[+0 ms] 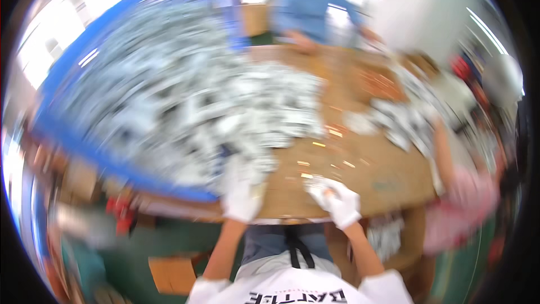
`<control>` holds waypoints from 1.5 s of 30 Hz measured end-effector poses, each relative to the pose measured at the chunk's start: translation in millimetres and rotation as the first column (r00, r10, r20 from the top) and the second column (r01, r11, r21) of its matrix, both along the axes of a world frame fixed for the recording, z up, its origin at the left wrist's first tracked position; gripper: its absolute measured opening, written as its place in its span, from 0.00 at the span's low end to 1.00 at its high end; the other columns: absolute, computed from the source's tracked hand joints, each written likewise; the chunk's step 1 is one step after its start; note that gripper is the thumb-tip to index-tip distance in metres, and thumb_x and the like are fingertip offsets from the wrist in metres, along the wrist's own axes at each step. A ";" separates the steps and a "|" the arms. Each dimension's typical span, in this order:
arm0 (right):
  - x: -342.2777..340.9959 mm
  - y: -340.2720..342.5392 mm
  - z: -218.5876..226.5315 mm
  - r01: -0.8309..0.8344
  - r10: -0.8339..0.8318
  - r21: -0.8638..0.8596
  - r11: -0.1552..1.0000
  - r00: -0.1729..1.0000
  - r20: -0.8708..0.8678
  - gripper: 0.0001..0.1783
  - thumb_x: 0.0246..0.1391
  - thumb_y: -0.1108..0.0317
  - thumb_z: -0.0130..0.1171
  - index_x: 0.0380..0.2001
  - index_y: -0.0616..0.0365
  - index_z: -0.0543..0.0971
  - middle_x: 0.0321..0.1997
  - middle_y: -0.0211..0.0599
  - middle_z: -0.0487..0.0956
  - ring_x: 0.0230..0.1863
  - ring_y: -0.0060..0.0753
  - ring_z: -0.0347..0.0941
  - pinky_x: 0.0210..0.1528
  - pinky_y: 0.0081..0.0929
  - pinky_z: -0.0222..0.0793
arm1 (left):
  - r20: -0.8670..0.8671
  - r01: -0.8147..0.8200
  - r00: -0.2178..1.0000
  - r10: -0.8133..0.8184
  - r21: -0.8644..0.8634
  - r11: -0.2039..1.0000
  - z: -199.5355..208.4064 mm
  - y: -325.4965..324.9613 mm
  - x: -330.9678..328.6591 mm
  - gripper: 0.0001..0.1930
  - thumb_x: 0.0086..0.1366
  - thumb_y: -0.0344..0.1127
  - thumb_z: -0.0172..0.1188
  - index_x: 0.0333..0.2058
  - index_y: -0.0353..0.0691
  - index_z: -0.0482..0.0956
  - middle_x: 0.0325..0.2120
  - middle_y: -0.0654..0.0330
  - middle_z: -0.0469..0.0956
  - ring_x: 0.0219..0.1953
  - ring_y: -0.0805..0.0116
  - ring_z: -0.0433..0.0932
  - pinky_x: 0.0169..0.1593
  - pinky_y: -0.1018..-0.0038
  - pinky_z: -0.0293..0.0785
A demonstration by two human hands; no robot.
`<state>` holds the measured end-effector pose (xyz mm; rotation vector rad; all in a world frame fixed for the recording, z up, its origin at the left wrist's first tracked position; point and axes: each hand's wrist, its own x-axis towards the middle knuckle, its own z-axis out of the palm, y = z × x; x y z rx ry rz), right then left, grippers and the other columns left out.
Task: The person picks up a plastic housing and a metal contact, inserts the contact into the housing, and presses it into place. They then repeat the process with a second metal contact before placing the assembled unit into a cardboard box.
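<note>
White gloves cover both my hands. My left hand (pixel 242 194) is at the near edge of a large heap of small grey-white pieces (pixel 197 101), touching or just over it. Motion blur smears its fingers, so whether they grip a piece cannot be told. To the right, above the near part of the brown tabletop (pixel 388 174), my right hand (pixel 340 202) has its fingers drawn together around something small, whitish with a coppery spot. Its kind is too blurred to name. Several shiny coppery bits (pixel 319 144) lie on the tabletop beyond that hand.
A blue raised rim (pixel 112 171) borders the heap. Across the table stands a person in blue (pixel 315 8); a person in pink (pixel 461 202) reaches in from the right. Near them lie a coppery pile (pixel 378 83) and more whitish pieces (pixel 399 124). A cardboard box (pixel 171 275) sits on the floor.
</note>
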<state>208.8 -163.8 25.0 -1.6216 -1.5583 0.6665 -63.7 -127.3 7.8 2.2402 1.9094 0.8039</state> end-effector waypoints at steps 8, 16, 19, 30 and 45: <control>25.9 -7.7 -8.7 0.119 -0.110 -0.078 0.990 0.988 0.112 0.13 0.58 0.61 0.51 0.42 0.51 0.80 0.33 0.52 0.80 0.34 0.55 0.79 0.38 0.46 0.74 | -0.124 0.089 0.987 -0.104 -0.123 0.988 -3.9 -10.8 7.2 0.37 0.53 0.34 0.66 0.63 0.45 0.64 0.69 0.44 0.50 0.69 0.34 0.48 0.70 0.46 0.45; 174.5 116.2 17.8 0.596 -0.524 0.085 0.798 0.619 0.585 0.19 0.58 0.52 0.45 0.31 0.51 0.82 0.35 0.50 0.81 0.38 0.58 0.78 0.43 0.50 0.74 | -0.147 0.092 0.983 -0.113 -0.143 0.985 -4.4 -15.3 -0.2 0.36 0.54 0.36 0.65 0.63 0.45 0.65 0.68 0.45 0.52 0.69 0.37 0.47 0.71 0.46 0.44; 218.8 170.3 39.8 0.693 -0.708 0.175 0.699 0.639 0.300 0.19 0.57 0.55 0.52 0.43 0.56 0.78 0.38 0.53 0.81 0.40 0.59 0.78 0.44 0.49 0.73 | -0.117 0.079 0.989 -0.095 -0.135 0.988 -7.8 -16.9 -4.0 0.35 0.53 0.36 0.66 0.62 0.43 0.66 0.67 0.44 0.53 0.69 0.37 0.48 0.71 0.47 0.45; 47.6 83.6 62.5 0.022 0.170 0.463 0.886 0.914 -0.368 0.17 0.52 0.81 0.48 0.45 0.64 0.78 0.54 0.41 0.75 0.52 0.32 0.72 0.53 0.29 0.67 | 0.070 0.104 0.992 -0.108 0.057 0.993 -11.1 -10.7 -11.3 0.33 0.49 0.26 0.65 0.57 0.37 0.67 0.63 0.44 0.61 0.65 0.35 0.56 0.67 0.48 0.54; -6.4 21.3 58.2 0.043 0.493 0.540 0.840 0.351 -0.796 0.09 0.52 0.81 0.48 0.20 0.57 0.66 0.37 0.38 0.71 0.40 0.36 0.68 0.50 0.34 0.65 | 0.102 0.106 0.987 -0.120 0.129 0.986 -22.3 -16.7 -15.0 0.30 0.53 0.24 0.61 0.57 0.35 0.67 0.62 0.45 0.64 0.66 0.40 0.58 0.67 0.53 0.56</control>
